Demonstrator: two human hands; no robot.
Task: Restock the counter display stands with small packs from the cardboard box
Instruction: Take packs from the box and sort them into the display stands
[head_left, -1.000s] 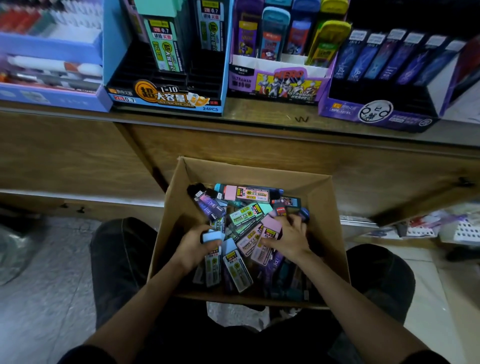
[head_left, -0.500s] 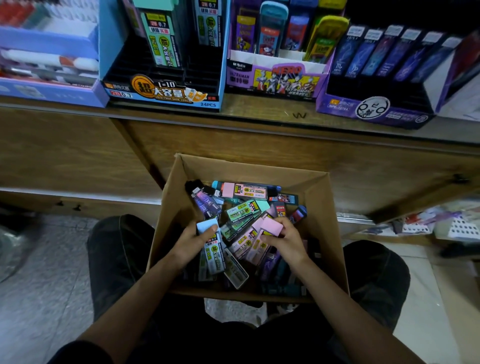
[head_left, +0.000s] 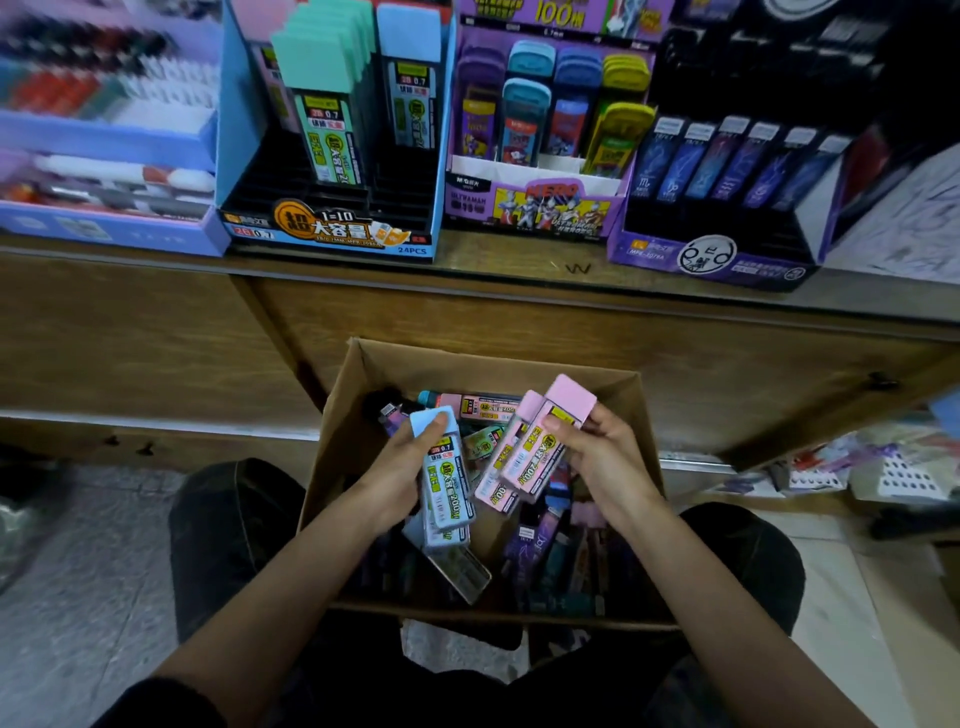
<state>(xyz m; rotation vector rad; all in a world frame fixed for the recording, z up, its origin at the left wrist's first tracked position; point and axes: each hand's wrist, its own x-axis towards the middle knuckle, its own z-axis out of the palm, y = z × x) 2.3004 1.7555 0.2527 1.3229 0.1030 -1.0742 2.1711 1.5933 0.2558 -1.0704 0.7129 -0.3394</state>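
Head view: left hand (head_left: 397, 480) fingers (head_left: 435, 425) curled round blue packs (head_left: 445, 480), right hand (head_left: 610, 467) fingers (head_left: 560, 426) pinching two pink packs (head_left: 530, 449). Both are held just above the loose packs (head_left: 545, 540) in the cardboard box (head_left: 493, 366). Box sits on the floor between the knees, below the surface (head_left: 519, 262); blue display stand (head_left: 332, 231) on it is part filled.

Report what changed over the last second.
The right grip took hold of two pink packs and lifted them above the pile; the left grip raised its blue packs too. The cardboard box and display stands stayed put.
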